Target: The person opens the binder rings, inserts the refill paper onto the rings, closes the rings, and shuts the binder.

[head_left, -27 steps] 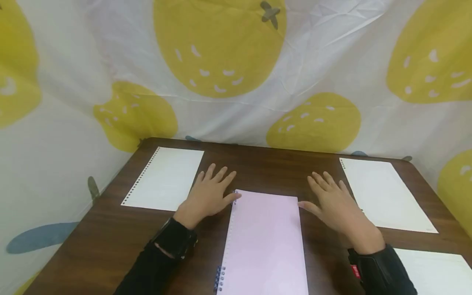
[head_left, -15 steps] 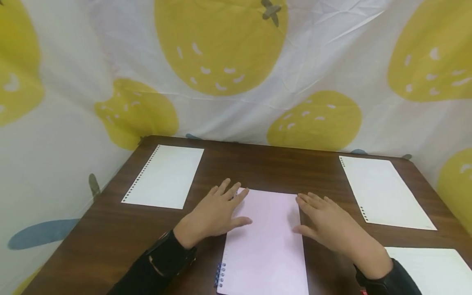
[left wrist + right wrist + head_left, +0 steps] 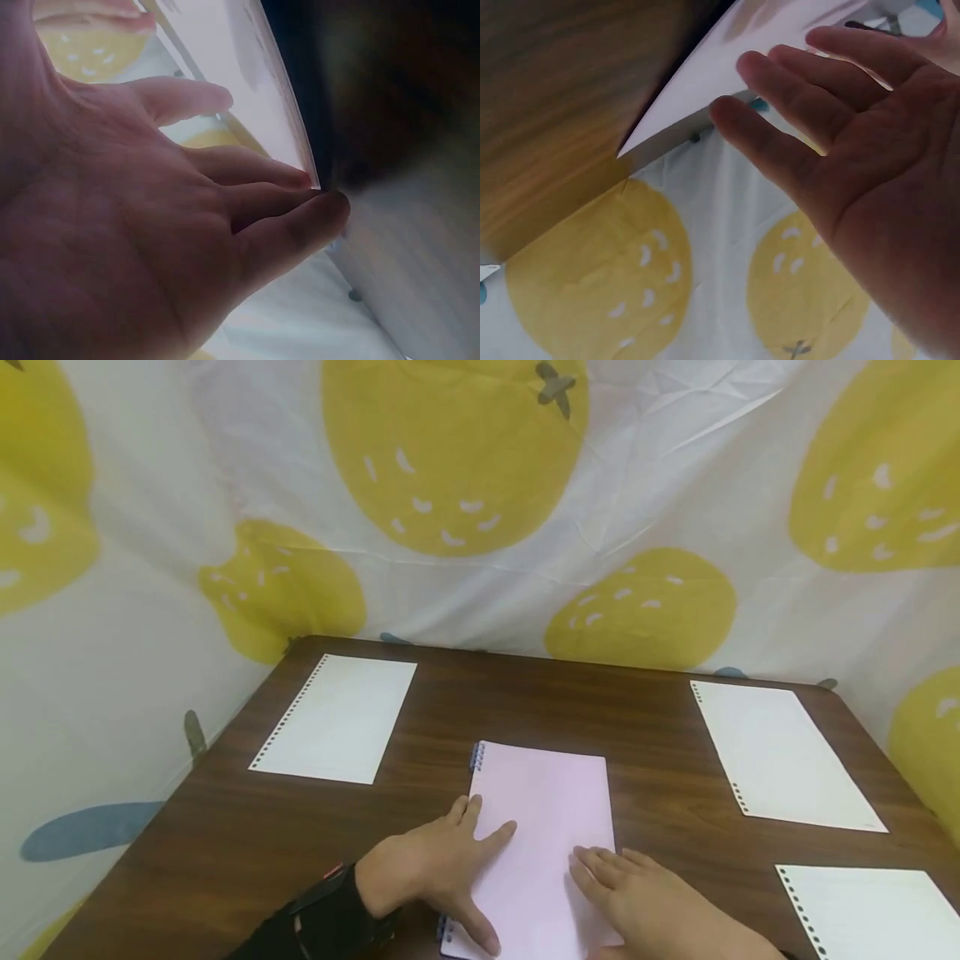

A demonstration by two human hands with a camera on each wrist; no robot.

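On table centre: pink notebook (image 3: 543, 827), long axis pointing away, spiral left; left hand (image 3: 431, 868), right hand (image 3: 645, 902) fingers flat, released.

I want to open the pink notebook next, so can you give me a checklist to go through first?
1. Pink notebook lies flat on the table: ok.
2. Left hand rests open on the notebook's spiral side: ok.
3. Right hand rests open on the cover, near its right edge: ok.
4. A finger is under the cover edge, ready to lift: cannot tell.
5. Loose white sheets lie apart from the notebook: ok.
6. Bare table left of the spiral for the cover to land: ok.
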